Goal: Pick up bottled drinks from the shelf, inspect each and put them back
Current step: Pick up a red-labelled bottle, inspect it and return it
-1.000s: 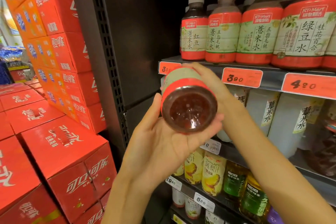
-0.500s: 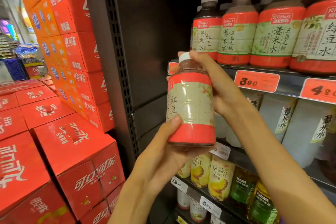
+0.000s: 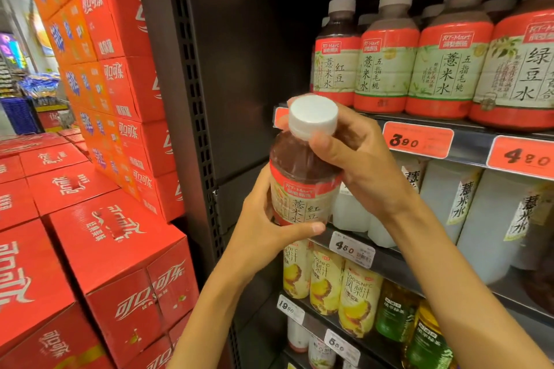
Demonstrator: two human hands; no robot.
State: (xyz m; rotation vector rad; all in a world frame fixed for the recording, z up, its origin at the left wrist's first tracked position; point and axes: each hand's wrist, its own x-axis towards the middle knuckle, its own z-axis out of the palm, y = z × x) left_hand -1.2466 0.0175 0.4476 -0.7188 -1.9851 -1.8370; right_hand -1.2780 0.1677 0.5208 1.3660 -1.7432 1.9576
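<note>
Tipped from upright half a second ago, the bottle (image 3: 302, 177) now leans its white cap (image 3: 312, 117) toward the camera, so the top shows almost face on. Nearest, the left hand (image 3: 266, 228) cups the lower part of the bottle, fingers curled behind the label and the thumb laid across its front near the base. Above it, the right hand (image 3: 356, 153) grips the shoulder and neck, thumb pressed just under the cap and fingers wrapped round the far side. The bottle hangs in the air in front of the shelf (image 3: 467, 141), off its left end and below the row of matching bottles (image 3: 389, 69).

Inspection looks to be the step in hand, with the cap and seal now under view. Putting it back would call for righting the bottle, lifting it to the level of that upper row and sliding it into the gap at the shelf's left end, beside the leftmost standing bottle, without knocking its neighbours. Behind the hands, red price tags (image 3: 418, 139) line the shelf's front edge.
</note>
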